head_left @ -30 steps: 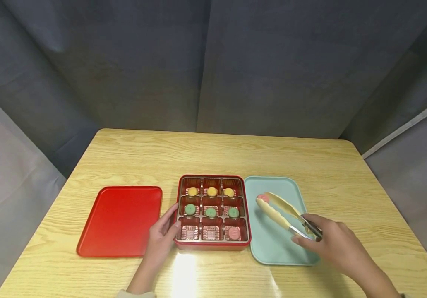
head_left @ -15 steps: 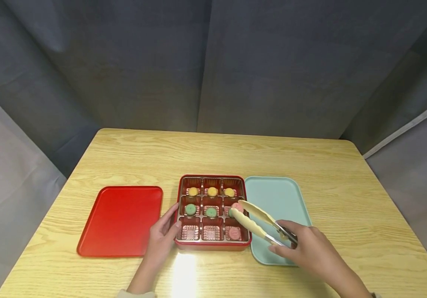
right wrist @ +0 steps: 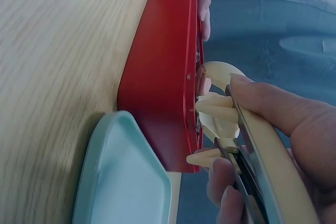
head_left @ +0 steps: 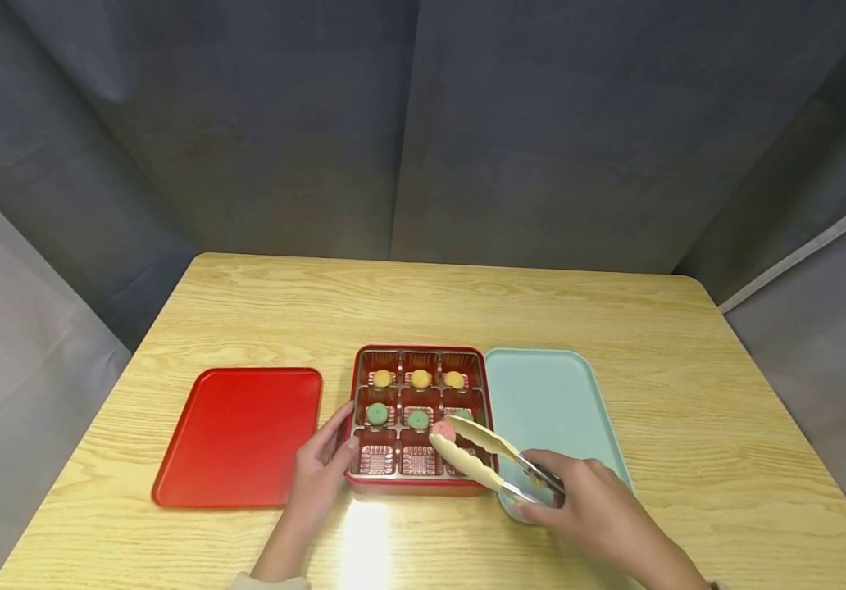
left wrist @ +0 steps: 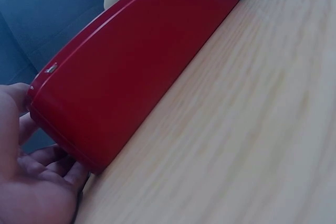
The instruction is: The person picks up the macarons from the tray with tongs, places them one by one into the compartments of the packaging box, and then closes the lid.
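Observation:
My right hand (head_left: 593, 500) grips a pair of tongs (head_left: 467, 465) with cream scalloped tips. Between the tips is a small pink disc-shaped piece (head_left: 443, 430), above the divided red box (head_left: 423, 488). Three yellow pieces (head_left: 420, 378) lie in the box's back row, and three green ones (head_left: 418, 419) in its middle row. The tongs cover much of the front right compartment, where the earlier pink piece is hidden. At the box's left side my left hand (head_left: 317, 471) holds the wall, thumb near the front corner, fingers curled against it in the left wrist view.
A flat red tray (head_left: 238, 438) lies left of the box. Close against the box's right side is a pale blue tray (head_left: 556, 401), partly under the right hand. Wooden table (head_left: 423, 303) surrounds them, with dark curtains (head_left: 423, 131) behind.
The right hand has carried the pink piece in the tongs leftward from over the blue tray, across the box's right column, to over its front half. The left hand has stayed put.

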`<state>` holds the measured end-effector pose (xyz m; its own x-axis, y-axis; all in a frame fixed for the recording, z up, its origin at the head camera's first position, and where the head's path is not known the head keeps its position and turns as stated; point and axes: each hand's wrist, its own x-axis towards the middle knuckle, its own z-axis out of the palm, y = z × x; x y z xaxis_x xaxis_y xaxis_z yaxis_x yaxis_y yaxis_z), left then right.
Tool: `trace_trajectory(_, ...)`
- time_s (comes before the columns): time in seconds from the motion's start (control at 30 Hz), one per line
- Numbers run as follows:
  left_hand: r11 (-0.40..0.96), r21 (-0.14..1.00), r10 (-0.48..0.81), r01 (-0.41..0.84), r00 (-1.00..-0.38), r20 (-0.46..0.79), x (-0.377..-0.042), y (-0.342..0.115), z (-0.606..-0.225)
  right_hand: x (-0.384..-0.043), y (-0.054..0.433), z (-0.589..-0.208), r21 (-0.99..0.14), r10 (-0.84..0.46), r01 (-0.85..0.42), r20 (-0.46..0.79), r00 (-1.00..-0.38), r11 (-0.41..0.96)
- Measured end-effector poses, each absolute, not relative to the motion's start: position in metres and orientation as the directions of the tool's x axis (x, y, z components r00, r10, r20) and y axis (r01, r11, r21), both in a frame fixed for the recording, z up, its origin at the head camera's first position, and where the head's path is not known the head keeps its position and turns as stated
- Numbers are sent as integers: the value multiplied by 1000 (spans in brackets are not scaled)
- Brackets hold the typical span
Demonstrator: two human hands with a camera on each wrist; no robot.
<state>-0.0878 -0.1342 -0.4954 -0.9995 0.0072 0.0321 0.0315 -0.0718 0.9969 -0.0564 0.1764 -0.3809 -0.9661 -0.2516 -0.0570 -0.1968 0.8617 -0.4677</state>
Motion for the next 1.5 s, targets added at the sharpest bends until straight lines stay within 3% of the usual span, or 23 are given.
trace_trajectory(0.6,-67,997,6,24,-1000,25,-88,-134,-495,-55,169,-384,-531,-330,-203,-156,-931,823)
trace_trajectory(1.5,-63,998,12,30,-999,31,-87,-134,-494,-55,174,-387,-545,-268,-173,-99,-958,820)
